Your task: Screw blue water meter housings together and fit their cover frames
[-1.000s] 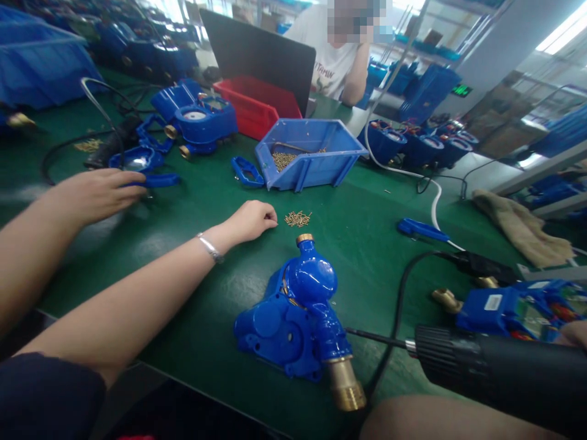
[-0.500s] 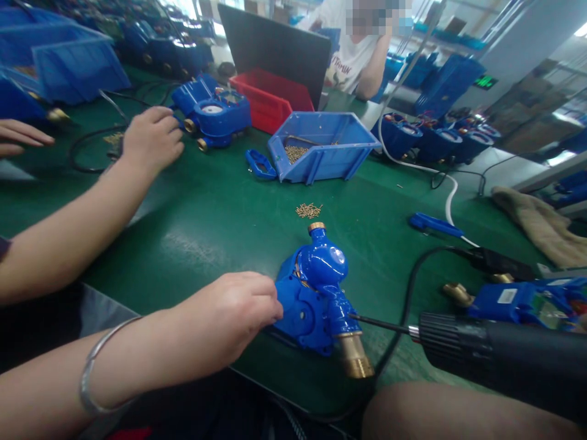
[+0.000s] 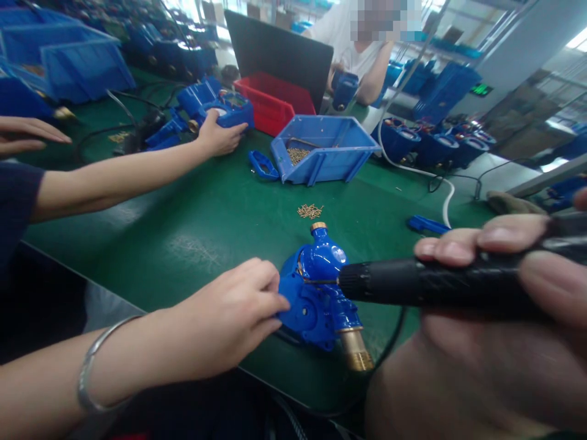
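Gripping a black screwdriver (image 3: 403,282) in the right hand (image 3: 550,275), probably to steady the bit (image 3: 321,282) over the blue meter (image 3: 316,324) on the green surface (image 3: 183,226). Resting a narrowed left hand (image 3: 229,318) against the meter's left side, likely to brace it; cannot tell whether pinching anything. Having screws (image 3: 310,211) heaped just beyond the meter, presumably for easy reach.

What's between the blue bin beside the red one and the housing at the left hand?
Head view: a small pile of brass-coloured screws on the green tabletop, between bin and housing.
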### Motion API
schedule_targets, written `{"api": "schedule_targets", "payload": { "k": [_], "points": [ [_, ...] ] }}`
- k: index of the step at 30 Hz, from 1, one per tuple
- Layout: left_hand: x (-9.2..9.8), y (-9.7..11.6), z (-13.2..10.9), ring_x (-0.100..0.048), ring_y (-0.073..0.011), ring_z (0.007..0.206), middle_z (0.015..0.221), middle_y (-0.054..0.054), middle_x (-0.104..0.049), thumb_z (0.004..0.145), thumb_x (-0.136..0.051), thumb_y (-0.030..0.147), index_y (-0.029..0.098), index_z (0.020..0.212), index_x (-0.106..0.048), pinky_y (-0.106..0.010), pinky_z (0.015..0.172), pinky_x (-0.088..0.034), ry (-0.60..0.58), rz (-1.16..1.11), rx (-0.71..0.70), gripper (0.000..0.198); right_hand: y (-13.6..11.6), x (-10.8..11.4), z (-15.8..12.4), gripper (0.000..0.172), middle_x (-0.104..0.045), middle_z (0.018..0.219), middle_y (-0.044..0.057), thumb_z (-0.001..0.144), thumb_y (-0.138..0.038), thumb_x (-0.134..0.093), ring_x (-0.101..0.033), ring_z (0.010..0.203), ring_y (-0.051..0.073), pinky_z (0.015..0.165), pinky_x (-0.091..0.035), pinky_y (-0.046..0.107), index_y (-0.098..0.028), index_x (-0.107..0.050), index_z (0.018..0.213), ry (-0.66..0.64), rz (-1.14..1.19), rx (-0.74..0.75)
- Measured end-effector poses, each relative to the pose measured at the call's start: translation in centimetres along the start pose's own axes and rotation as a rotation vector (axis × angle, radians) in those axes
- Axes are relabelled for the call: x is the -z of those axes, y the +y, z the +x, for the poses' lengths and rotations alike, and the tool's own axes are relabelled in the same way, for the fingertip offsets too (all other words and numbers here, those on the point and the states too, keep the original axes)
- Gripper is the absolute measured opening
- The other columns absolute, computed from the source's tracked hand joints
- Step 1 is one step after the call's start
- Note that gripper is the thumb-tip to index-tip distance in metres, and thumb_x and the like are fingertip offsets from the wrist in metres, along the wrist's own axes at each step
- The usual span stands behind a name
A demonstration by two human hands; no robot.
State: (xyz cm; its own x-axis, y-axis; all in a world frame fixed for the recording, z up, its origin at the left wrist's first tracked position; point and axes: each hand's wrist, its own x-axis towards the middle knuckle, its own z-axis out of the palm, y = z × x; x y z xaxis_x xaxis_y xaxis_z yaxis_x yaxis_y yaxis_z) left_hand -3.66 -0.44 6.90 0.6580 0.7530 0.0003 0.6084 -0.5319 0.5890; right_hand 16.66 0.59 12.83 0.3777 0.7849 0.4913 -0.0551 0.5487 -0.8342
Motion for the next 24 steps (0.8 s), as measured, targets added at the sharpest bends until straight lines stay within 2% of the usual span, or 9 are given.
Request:
{"api": "schedule_targets", "payload": {
  "k": [1,3,5,8,10,14,17,20,24],
  "points": [
    [-0.3,-0.6,0.2,-0.053,-0.0209,0.094,0.102,-0.008,-0.056,0.083,-0.051,0.028,0.019,0.108,-0.058,-0.037,0.084,-0.046,0.063,-0.088,0.101,0.027,0.4,-0.6,0.3,0.03,-0.056,0.066,-0.003,0.069,-0.01,-0.05,-0.054,0.055,0.014,0.053,-0.046,0.031,-0.021,-0.06,0.095,0.013,0.031,0.015],
    [-1.2,-1.9,0.7,-0.049,-0.0265,0.111,0.121,-0.013,-0.05,0.076,-0.058,0.045,0.016,0.125,-0.045,-0.044,0.094,-0.04,0.117,-0.304,0.336,0.058,1.3,-1.5,0.8,0.031,-0.058,0.063,-0.003,0.066,-0.006,-0.051,-0.055,0.052,0.015,0.051,-0.045,0.031,-0.019,-0.058,0.093,0.012,0.089,-0.011],
    [-2.3,-2.9,1.5,-0.046,-0.0297,0.118,0.132,-0.018,-0.045,0.07,-0.059,0.054,0.012,0.132,-0.034,-0.045,0.098,-0.037,0.028,-0.611,0.527,0.079,2.0,-2.0,1.1,0.031,-0.059,0.064,-0.003,0.066,-0.005,-0.054,-0.056,0.053,0.015,0.053,-0.046,0.031,-0.02,-0.057,0.093,-0.022,0.111,-0.067],
    [-3.4,-3.6,2.3,-0.048,-0.0291,0.119,0.132,-0.02,-0.049,0.067,-0.062,0.054,0.009,0.131,-0.033,-0.042,0.1,-0.037,-0.13,-1.072,0.636,0.083,2.5,-2.4,1.4,0.032,-0.06,0.065,-0.004,0.065,-0.005,-0.057,-0.057,0.053,0.015,0.052,-0.047,0.032,-0.022,-0.058,0.091,-0.066,0.1,-0.098],
    [-3.8,-3.5,2.6,-0.05,-0.0292,0.118,0.131,-0.019,-0.05,0.065,-0.066,0.051,0.009,0.13,-0.034,-0.042,0.1,-0.037,-0.166,-1.228,0.638,0.083,2.7,-2.7,1.4,0.032,-0.06,0.065,-0.004,0.064,-0.005,-0.058,-0.057,0.053,0.016,0.053,-0.048,0.033,-0.023,-0.058,0.09,-0.087,0.089,-0.12],
    [-4.4,-3.1,2.8,-0.052,-0.0292,0.116,0.131,-0.018,-0.051,0.062,-0.071,0.046,0.011,0.128,-0.035,-0.041,0.098,-0.04,-0.153,-1.33,0.617,0.083,3.6,-2.9,1.0,0.036,-0.061,0.066,-0.003,0.062,-0.006,-0.061,-0.059,0.054,0.017,0.056,-0.051,0.035,-0.023,-0.057,0.093,-0.169,0.088,-0.209],
    [-5.0,-2.7,2.9,-0.058,-0.0309,0.105,0.121,-0.018,-0.057,0.06,-0.069,0.045,0.01,0.127,-0.032,-0.042,0.088,-0.045,-0.068,-1.367,0.631,0.085,4.5,-2.6,0.6,0.037,-0.061,0.067,-0.004,0.062,-0.008,-0.063,-0.061,0.059,0.016,0.073,-0.053,0.041,-0.022,-0.056,0.096,-0.281,0.096,-0.325],
    [-5.4,-2.4,3.0,-0.059,-0.0315,0.098,0.117,-0.02,-0.056,0.059,-0.067,0.046,0.009,0.128,-0.028,-0.043,0.081,-0.047,-0.004,-1.307,0.683,0.088,5.2,-1.9,0.3,0.031,-0.06,0.067,-0.006,0.064,-0.008,-0.064,-0.061,0.062,0.013,0.097,-0.042,0.045,-0.022,-0.057,0.09,-0.399,0.109,-0.374],
    [-5.5,-2.2,2.9,-0.057,-0.0312,0.1,0.118,-0.02,-0.054,0.058,-0.064,0.049,0.01,0.128,-0.028,-0.043,0.082,-0.046,-0.008,-1.202,0.735,0.088,5.6,-1.3,0.4,0.03,-0.058,0.067,-0.006,0.065,-0.011,-0.067,-0.059,0.061,0.012,0.099,-0.04,0.044,-0.023,-0.057,0.09,-0.43,0.137,-0.369]
  ]
}}
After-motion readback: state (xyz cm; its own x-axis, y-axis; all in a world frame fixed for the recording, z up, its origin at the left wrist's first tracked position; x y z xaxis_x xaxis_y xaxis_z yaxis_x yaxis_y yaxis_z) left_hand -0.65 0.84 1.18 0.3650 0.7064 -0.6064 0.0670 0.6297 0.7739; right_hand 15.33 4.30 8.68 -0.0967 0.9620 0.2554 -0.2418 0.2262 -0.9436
